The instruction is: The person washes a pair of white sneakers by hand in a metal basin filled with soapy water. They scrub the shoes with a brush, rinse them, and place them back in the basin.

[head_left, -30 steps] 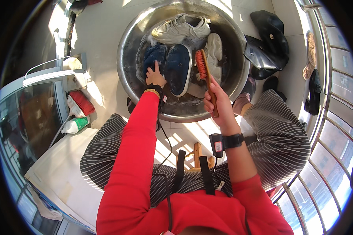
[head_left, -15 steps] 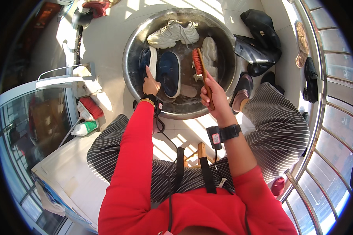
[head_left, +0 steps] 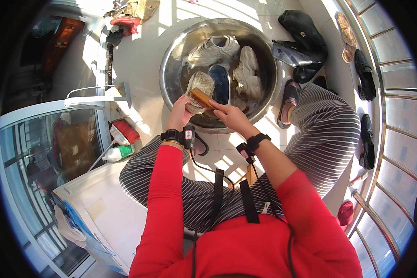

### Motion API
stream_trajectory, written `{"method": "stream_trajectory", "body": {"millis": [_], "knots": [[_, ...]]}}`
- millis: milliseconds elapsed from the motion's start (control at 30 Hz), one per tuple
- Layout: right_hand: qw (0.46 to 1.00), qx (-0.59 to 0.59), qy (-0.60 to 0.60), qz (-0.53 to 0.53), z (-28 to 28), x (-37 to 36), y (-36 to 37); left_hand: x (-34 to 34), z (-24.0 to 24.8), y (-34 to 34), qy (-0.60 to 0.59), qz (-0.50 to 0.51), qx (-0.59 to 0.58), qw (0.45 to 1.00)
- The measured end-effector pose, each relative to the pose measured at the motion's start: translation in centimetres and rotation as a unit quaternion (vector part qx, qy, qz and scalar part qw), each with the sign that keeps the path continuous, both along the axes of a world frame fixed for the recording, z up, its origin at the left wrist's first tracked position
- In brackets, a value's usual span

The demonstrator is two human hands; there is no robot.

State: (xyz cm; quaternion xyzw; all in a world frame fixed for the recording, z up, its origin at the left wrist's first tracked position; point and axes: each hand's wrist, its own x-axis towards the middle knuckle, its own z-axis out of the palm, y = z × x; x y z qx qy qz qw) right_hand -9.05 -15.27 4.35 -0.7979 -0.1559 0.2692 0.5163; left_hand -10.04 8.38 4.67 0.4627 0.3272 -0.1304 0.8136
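My left hand point(head_left: 180, 112) grips the near end of a shoe point(head_left: 202, 82), tilted so that its pale, textured sole faces up. In my right hand point(head_left: 232, 116) is a wooden-backed scrub brush point(head_left: 203, 98), laid across the lower part of that sole; its bristles are turned down and hidden. Both hands are over the near left part of a round metal basin point(head_left: 166, 69). A navy shoe point(head_left: 221, 82) lies in the basin beside the held one. Behind and to the right of it are a whitish sneaker point(head_left: 215, 50) and another pale sneaker point(head_left: 248, 74), in murky water.
Black boots point(head_left: 306, 46) lie right of the basin, near my slippered foot point(head_left: 289, 99). Dark shoes point(head_left: 365, 74) line the railing point(head_left: 385, 125). Left are a red-bristled broom point(head_left: 126, 132), a white and green bottle point(head_left: 119, 153) and a white box-like surface point(head_left: 102, 199).
My left hand has taken hold of the left navy shoe and turned its sole up. My right hand has brought the brush left and down onto the sole. The view has shifted slightly.
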Motion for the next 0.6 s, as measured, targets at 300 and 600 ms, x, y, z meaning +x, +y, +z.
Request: {"method": "stream_trajectory", "body": {"millis": [300,600], "knots": [[0.978,-0.104,0.066,-0.167,-1.9,5.6,-2.9,-3.5,6.8,-5.8,-0.046,-0.064,0.009,0.997],[0.995,-0.056,-0.054,-0.066,3.2,-1.3,-1.0,-2.8,6.4,-5.9,-0.078,0.003,0.073,0.994]]}}
